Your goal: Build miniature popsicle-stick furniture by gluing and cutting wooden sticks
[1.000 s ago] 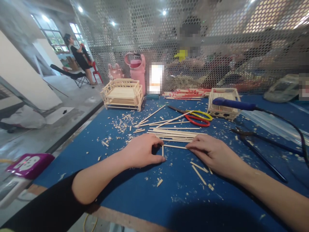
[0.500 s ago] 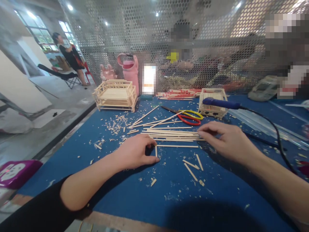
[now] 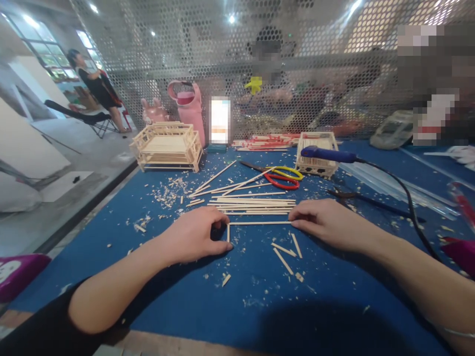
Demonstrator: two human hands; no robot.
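My left hand [image 3: 196, 232] rests on the blue table, thumb and index finger closed on the two ends of a short wooden stick [image 3: 228, 234]. A long thin wooden stick [image 3: 260, 223] lies crosswise, its left end meeting the top of the short one at a corner. At the right end of that long stick, my right hand [image 3: 326, 222] pinches it between thumb and fingers. Just behind lies a bundle of parallel wooden sticks [image 3: 256, 203]. Several cut stick pieces [image 3: 284, 260] are scattered in front.
Red-and-yellow-handled scissors [image 3: 284, 178] lie behind the bundle. A blue-handled corded tool [image 3: 328, 155] rests against a small stick frame [image 3: 317, 168]; pliers [image 3: 378, 204] lie to its right. A stick-built model bed [image 3: 166, 146] and pink bottle [image 3: 191, 111] stand back left, before a perforated metal screen [image 3: 148, 59].
My right hand has moved from the bundle's right end down and left to the long stick's end. My left hand keeps its hold. The view has shifted slightly right.
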